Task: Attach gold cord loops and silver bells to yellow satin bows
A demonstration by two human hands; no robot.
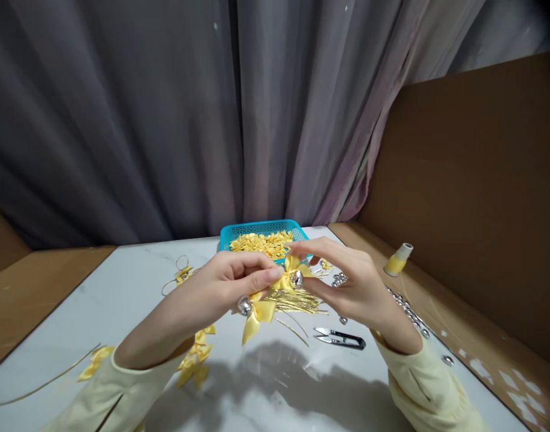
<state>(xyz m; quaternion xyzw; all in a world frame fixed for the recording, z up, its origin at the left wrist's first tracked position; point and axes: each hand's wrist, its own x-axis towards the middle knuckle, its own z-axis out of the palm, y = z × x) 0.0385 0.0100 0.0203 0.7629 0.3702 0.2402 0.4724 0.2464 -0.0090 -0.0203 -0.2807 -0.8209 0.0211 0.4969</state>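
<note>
My left hand (pixel 232 282) and my right hand (pixel 346 279) meet above the white table (pixel 122 300). Together they pinch a yellow satin ribbon bow (pixel 289 271) with a small silver bell (pixel 297 278) at its middle. A second yellow bow (pixel 258 315) with another silver bell (pixel 245 306) hangs just below my left fingers. Both hands are closed in a pinch. A bundle of thin gold wires (pixel 297 300) lies on the table under the hands.
A teal mesh basket (pixel 261 228) full of yellow bows stands behind the hands. Thread snips (pixel 340 338) lie at the front right. Loose silver bells (pixel 409 312) and a yellow thread spool (pixel 397 261) sit by the cardboard wall (pixel 472 198). Finished bows (pixel 196 360) lie on the left.
</note>
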